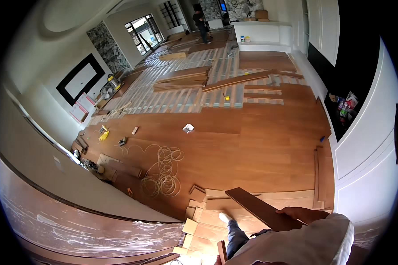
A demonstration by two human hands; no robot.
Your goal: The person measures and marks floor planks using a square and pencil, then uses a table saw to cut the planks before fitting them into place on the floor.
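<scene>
In my right hand [295, 213] is a long brown floorboard [261, 207], gripped at its near part, with the thumb and fingers on its edge. It slants up to the left above the cardboard sheets [241, 204]. My left hand [218, 261] shows only as fingertips at the lower edge. They close on a short brown board piece [222, 251], most of which is cut off by the frame. My leg in dark trousers and a white sock [225, 217] rests on the cardboard. Another brown plank [227, 203] lies just beyond the held floorboard.
Laid brown flooring [269, 145] stretches ahead to bare joists [141, 99] and stacked planks [181, 78]. A coiled pale hose [163, 172] lies left of centre. Narrow boards [319, 176] lie along the right wall. Another person [201, 26] stands far off.
</scene>
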